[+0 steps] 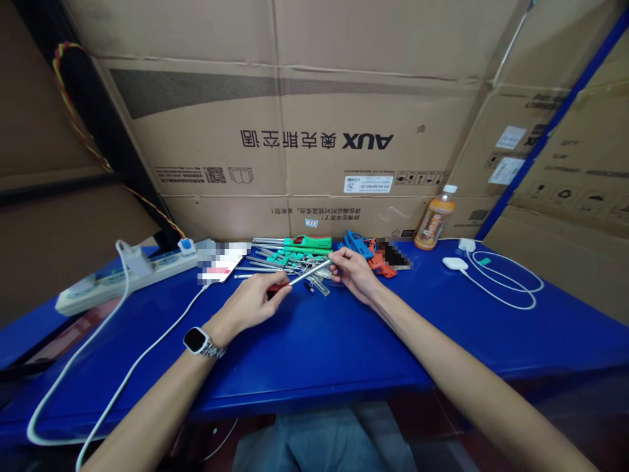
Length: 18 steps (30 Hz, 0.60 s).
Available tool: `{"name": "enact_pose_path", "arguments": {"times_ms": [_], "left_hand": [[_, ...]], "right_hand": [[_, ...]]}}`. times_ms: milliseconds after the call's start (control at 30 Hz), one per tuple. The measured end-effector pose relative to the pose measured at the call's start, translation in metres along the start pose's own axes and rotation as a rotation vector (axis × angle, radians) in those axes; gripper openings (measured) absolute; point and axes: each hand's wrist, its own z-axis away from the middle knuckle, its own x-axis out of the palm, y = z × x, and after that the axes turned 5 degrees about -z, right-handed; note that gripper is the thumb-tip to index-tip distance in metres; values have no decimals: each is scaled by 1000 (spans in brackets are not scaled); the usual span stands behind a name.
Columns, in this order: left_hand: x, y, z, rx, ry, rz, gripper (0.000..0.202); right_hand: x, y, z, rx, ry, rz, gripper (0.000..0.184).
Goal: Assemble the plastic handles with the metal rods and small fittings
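My left hand (253,303) is closed around the red handle of a long-nosed lighter (309,271), and most of that handle is hidden by my fingers. Its silver metal tube slants up to the right. At the far end of the tube, the thumb and fingers of my right hand (354,271) pinch the tip. Just behind my hands lies a pile of silver metal tubes and small parts (263,263), with teal plastic pieces (289,257) among them. A green long-nosed lighter (314,242) rests at the back of the pile. Blue plastic pieces (358,244) and orange plastic pieces (382,263) sit beyond my right hand.
A white power strip (167,265) and a phone (228,261) on a white cable are at left. An orange drink bottle (435,219) stands at back right, near a white earphone case (455,263) and coiled cable. Cardboard (314,98) walls the blue table (319,354).
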Motion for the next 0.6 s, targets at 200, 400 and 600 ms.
{"name": "enact_pose_path", "arguments": {"times_ms": [200, 400, 600], "left_hand": [[6, 4, -4, 42, 70, 127, 22], [10, -1, -3, -21, 117, 278, 33], [12, 4, -4, -55, 114, 276, 52]], "right_hand": [[29, 26, 5, 64, -158, 27, 36], [38, 31, 10, 75, -152, 7, 34], [42, 35, 15, -18, -115, 26, 33]]}}
